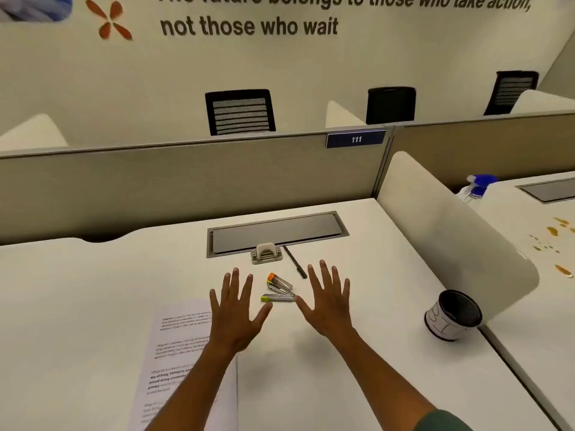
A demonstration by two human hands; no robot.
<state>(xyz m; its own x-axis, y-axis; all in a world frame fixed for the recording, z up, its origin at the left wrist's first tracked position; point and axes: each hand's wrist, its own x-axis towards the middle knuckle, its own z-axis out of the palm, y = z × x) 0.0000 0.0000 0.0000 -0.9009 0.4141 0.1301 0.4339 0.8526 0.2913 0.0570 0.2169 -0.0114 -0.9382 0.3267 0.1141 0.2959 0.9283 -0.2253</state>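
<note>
Both my hands are held out flat over the white desk (357, 368), fingers spread and holding nothing. My left hand (236, 312) is above the top edge of a printed sheet of paper (174, 353). My right hand (326, 303) is just right of a small stapler with an orange end (278, 283) and a silver stick with a yellow-green tip (277, 297), which lie between the two hands. A black pen (295, 262) and a beige hole punch (266, 252) lie a little farther back.
A grey cable hatch (277, 233) is set into the desk behind the hole punch. A black mesh cup (454, 314) stands at the right by a rounded white divider (451, 231). On the neighbouring desk are a spray bottle (477, 186) and brown stains (557, 231). A grey partition (186, 178) closes the back.
</note>
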